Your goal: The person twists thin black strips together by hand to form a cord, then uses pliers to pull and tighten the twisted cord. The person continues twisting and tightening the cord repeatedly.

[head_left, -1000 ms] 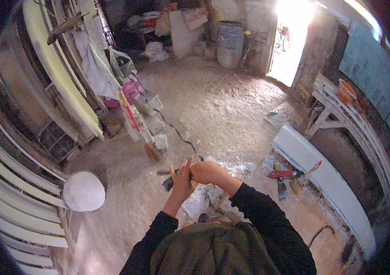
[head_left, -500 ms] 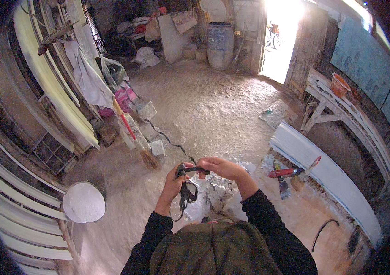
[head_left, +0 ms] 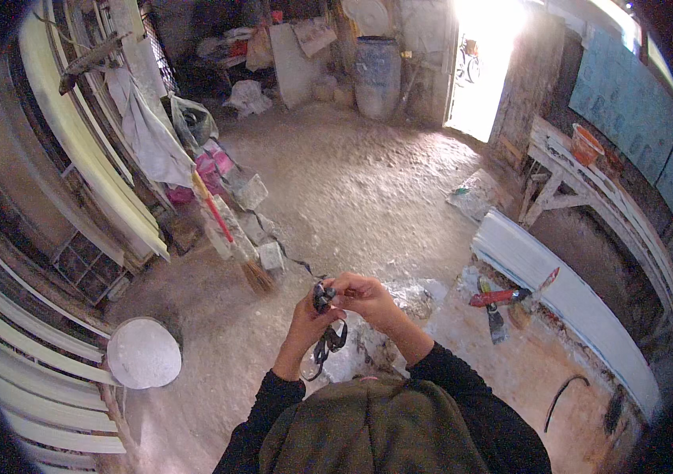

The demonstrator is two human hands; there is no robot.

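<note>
A long dark strap (head_left: 328,340), possibly cord or a thin strip, is bunched between my two hands in front of my body. My left hand (head_left: 305,322) grips the bunch, and a loop hangs below its fingers. With its fingertips pinched, my right hand (head_left: 366,302) meets the bunch from the right side. From there the strap runs away to the far left, past a white block and toward the broom (head_left: 256,276). The exact material of the strap cannot be made out.
White boards and mouldings lean along the left, beside a round white-topped container (head_left: 144,353). On the right lie a red-handled tool (head_left: 496,298), a scraper (head_left: 496,325) and a long white moulding (head_left: 558,296). A bench (head_left: 546,146) carries an orange bucket (head_left: 587,144); a blue barrel (head_left: 377,79) stands behind.
The stretch of strap held taut between my hands has been gathered into a small bunch. My right hand has turned and moved slightly nearer to the left one.
</note>
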